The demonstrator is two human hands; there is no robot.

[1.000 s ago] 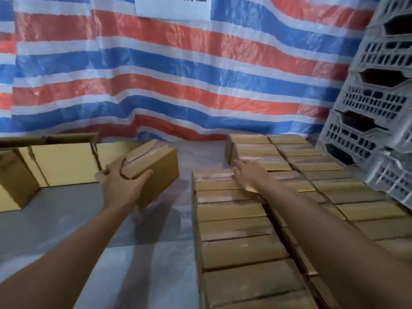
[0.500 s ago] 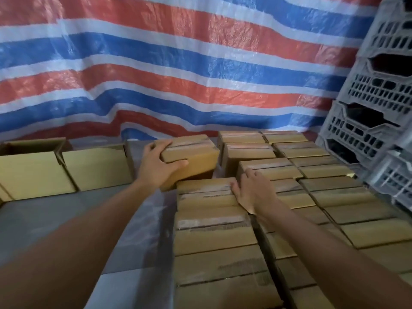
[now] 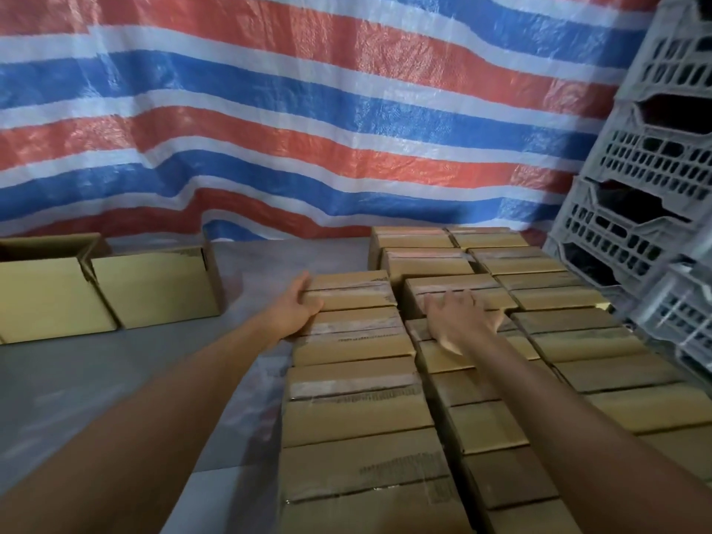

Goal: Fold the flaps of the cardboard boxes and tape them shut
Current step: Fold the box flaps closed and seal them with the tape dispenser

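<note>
A taped cardboard box sits at the far end of the left row of taped boxes. My left hand lies against that box's left end, thumb along its near edge, fingers fairly straight. My right hand rests flat, fingers spread, on the taped boxes of the middle row. More taped boxes fill the rows to the right. Two untaped boxes stand at the left with flaps up.
Grey perforated plastic crates are stacked at the right, close to the box rows. A red, white and blue striped tarp hangs behind. Grey floor lies between the open boxes and the rows.
My left hand carried the taped box rightwards from the open floor and set it down at the far end of the left row. My right hand stayed resting on the stacked boxes.
</note>
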